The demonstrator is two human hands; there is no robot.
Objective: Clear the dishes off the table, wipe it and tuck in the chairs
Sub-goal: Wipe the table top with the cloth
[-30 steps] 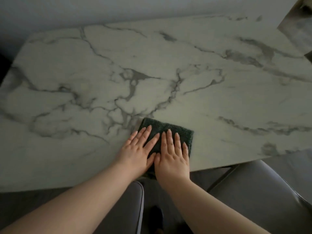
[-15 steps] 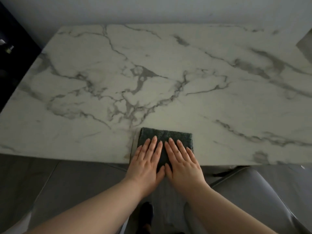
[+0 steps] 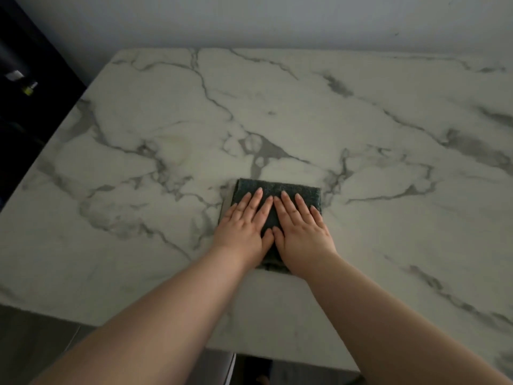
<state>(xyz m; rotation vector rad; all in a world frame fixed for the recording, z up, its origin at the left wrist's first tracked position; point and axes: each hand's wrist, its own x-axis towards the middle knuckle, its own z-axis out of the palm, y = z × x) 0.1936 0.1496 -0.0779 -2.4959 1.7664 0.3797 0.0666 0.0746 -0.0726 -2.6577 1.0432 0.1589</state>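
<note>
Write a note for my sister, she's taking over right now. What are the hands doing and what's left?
Left hand and right hand: both flat, fingers spread, pressing side by side on the folded dark green cloth.
Cloth lies on the marble table, some way in from the near edge.
Done: no dishes show on the table.
Left: finish wiping; the far side and both ends still lie beyond the cloth. Then tuck in the chairs; only part of one chair shows below the near edge, so check them all.
</note>
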